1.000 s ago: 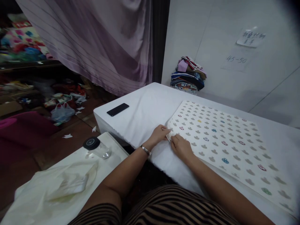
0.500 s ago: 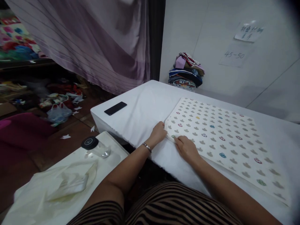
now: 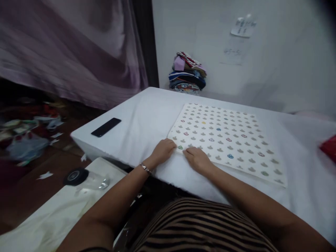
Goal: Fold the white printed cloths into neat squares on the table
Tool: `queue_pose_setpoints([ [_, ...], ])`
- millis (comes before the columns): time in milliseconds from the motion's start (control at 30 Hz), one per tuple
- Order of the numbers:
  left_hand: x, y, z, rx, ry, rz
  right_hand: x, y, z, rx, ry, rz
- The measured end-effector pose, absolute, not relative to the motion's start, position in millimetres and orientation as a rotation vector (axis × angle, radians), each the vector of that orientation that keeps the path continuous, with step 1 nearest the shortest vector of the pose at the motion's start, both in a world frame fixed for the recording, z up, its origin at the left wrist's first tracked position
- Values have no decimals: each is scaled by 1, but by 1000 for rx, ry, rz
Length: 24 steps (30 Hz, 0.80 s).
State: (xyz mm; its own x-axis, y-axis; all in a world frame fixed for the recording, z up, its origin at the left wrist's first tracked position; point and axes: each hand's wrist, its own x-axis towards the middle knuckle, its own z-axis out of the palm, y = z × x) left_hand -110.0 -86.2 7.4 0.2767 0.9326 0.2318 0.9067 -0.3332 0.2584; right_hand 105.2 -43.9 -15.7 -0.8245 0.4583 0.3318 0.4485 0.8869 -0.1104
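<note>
A folded white cloth [image 3: 220,140], printed with grey shapes and a few coloured motifs, lies flat on the white-covered table [image 3: 147,115]. At its near left corner, my left hand [image 3: 164,151] has its fingers closed on the edge, and a bracelet circles the wrist. A short way to the right, my right hand [image 3: 198,161] grips the same near edge with bent fingers. Both thumbs and the cloth's underside are partly hidden by the hands.
A black phone [image 3: 106,127] rests on the table's left part. Beside the table, a lower white surface [image 3: 60,201] holds a clear black-lidded jar [image 3: 89,180] lying on its side. Folded fabrics [image 3: 187,75] are stacked by the wall. Bags and scraps litter the floor.
The view has swung right, so everything sits further left, and a red item now shows at the right edge. My left hand has come onto the cloth's near edge, closer to the corner motif.
</note>
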Motion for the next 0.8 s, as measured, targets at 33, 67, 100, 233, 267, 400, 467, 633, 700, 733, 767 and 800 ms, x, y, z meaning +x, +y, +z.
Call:
queue_pose_setpoints([
  [33, -113, -86, 5, 2452, 1751, 561, 116, -44, -16, -683, -2692, 85],
  [67, -115, -85, 2, 2452, 1737, 603, 130, -43, -16, -704, -2677, 129],
  [100, -118, -84, 0, 2455, 1723, 645, 146, -42, -16, -734, -2658, 163],
  [233, -124, -83, -4, 2488, 1698, 705, 237, -44, -17, -869, -2586, 156],
  [267, -124, -83, -4, 2499, 1701, 697, 261, -46, -17, -907, -2566, 115],
  [400, -112, -82, 3, 2572, 1645, 653, 334, -56, -18, -1080, -2515, -47],
  [467, -98, -79, 7, 2622, 1545, 632, 346, -61, -18, -1144, -2507, -82],
  [633, -51, -64, 9, 2692, 1253, 543, 319, -61, -17, -1117, -2534, -37],
  [700, -37, -58, 7, 2698, 1207, 475, 304, -57, -15, -1087, -2549, -13],
  [733, -32, -56, 6, 2698, 1201, 445, 298, -54, -14, -1076, -2556, -5],
  [767, -29, -54, 4, 2699, 1202, 426, 294, -52, -12, -1067, -2563, 1],
  [800, -27, -53, 3, 2701, 1207, 415, 291, -50, -10, -1060, -2572, 10],
])
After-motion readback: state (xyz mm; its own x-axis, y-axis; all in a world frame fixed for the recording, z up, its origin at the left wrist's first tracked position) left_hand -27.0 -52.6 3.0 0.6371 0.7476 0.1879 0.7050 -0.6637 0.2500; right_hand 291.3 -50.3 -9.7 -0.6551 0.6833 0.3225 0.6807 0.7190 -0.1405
